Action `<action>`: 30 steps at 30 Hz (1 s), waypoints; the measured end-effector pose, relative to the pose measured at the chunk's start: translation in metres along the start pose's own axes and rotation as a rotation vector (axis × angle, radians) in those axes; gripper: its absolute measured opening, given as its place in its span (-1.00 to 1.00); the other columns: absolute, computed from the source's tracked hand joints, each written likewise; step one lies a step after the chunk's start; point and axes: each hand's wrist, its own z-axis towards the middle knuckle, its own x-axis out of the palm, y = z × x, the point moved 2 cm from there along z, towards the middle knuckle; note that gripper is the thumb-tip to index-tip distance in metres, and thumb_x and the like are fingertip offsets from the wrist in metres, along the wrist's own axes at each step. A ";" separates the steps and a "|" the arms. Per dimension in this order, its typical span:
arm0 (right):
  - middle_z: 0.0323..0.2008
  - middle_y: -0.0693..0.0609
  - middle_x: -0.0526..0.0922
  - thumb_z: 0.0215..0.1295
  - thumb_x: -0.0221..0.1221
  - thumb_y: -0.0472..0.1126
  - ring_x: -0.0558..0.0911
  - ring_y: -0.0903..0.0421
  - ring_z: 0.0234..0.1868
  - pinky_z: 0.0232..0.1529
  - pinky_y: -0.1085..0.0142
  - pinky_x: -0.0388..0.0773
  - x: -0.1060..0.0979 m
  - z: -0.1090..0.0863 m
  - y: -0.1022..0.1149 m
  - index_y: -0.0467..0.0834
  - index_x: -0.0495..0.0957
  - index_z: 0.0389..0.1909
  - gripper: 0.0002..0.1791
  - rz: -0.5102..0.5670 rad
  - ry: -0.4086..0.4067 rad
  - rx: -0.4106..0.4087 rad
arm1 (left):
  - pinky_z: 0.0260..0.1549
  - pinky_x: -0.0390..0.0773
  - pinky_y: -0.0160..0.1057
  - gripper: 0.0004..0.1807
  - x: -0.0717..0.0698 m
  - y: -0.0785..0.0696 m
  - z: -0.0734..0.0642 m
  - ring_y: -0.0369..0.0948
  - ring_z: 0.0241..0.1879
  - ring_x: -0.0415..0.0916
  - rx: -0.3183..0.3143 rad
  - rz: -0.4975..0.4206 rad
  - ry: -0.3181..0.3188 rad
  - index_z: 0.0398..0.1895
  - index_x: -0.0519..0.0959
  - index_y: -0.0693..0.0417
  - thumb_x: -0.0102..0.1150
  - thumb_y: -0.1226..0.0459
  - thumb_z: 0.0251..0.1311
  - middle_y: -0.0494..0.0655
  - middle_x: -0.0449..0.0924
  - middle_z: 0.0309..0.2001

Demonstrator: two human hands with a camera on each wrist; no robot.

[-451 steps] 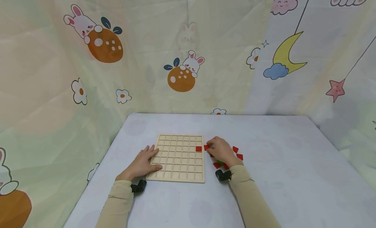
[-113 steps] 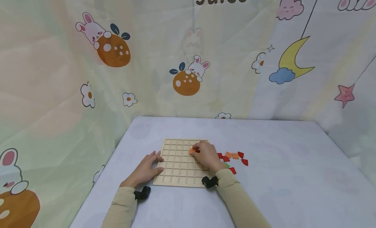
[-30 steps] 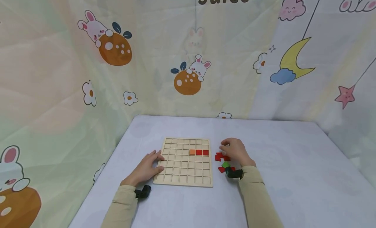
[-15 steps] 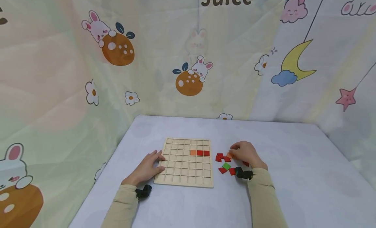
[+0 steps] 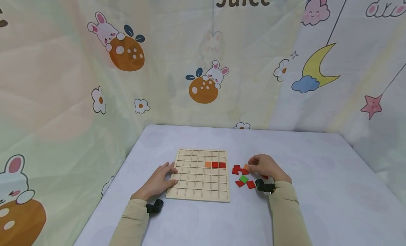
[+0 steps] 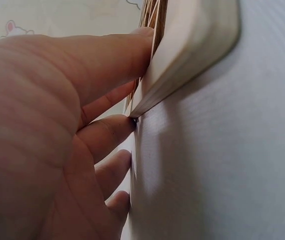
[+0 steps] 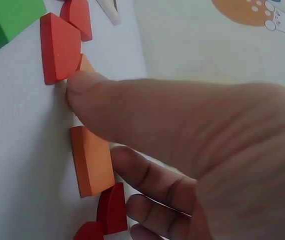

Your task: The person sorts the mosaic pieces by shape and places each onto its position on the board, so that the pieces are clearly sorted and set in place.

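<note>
Patterned cloth [image 5: 171, 45] backs the white table [image 5: 323, 189]. At the right edge of the wooden board [image 5: 193, 184], third row from the far edge, cells hold an orange square [image 5: 208, 164] and two red squares [image 5: 215, 165]. The left hand [image 5: 158, 179], fingers extended, rests on the left edge; off the right edge, the right hand [image 5: 265, 167] pinches an orange tile [image 5: 246, 166], axis unclear.

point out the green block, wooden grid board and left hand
Green block [image 5: 244, 179]: head view, its top face
Wooden grid board [image 5: 200, 176]: head view, bare squares near middle
Left hand [image 5: 157, 182]: head view, back of hand
</note>
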 end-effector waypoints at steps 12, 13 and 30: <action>-0.17 -0.07 0.61 0.19 0.33 -0.15 0.51 0.00 -0.22 -0.28 0.25 0.59 0.004 0.004 -0.001 -0.18 0.61 -0.06 -0.68 -0.031 -0.020 0.030 | 0.43 -0.09 0.27 -0.69 0.001 0.000 0.000 0.13 0.52 -0.16 -0.002 0.004 -0.004 -0.07 0.56 -0.17 0.39 0.19 0.12 -0.03 0.15 0.49; -0.16 -0.07 0.61 0.20 0.33 -0.15 0.50 0.00 -0.21 -0.26 0.24 0.60 0.005 0.005 -0.001 -0.18 0.61 -0.06 -0.68 -0.038 -0.023 0.028 | 0.43 -0.09 0.26 -0.69 0.001 0.000 0.000 0.12 0.52 -0.16 -0.001 0.003 -0.004 -0.07 0.56 -0.17 0.39 0.19 0.12 -0.03 0.15 0.49; -0.21 -0.06 0.60 0.15 0.38 -0.12 0.49 -0.01 -0.20 -0.28 0.22 0.59 0.008 0.006 0.005 -0.18 0.62 -0.10 -0.67 -0.055 -0.085 0.026 | 0.43 -0.09 0.25 -0.68 0.000 -0.002 0.000 0.12 0.51 -0.15 0.003 0.022 -0.009 -0.04 0.57 -0.13 0.38 0.21 0.14 0.01 0.15 0.48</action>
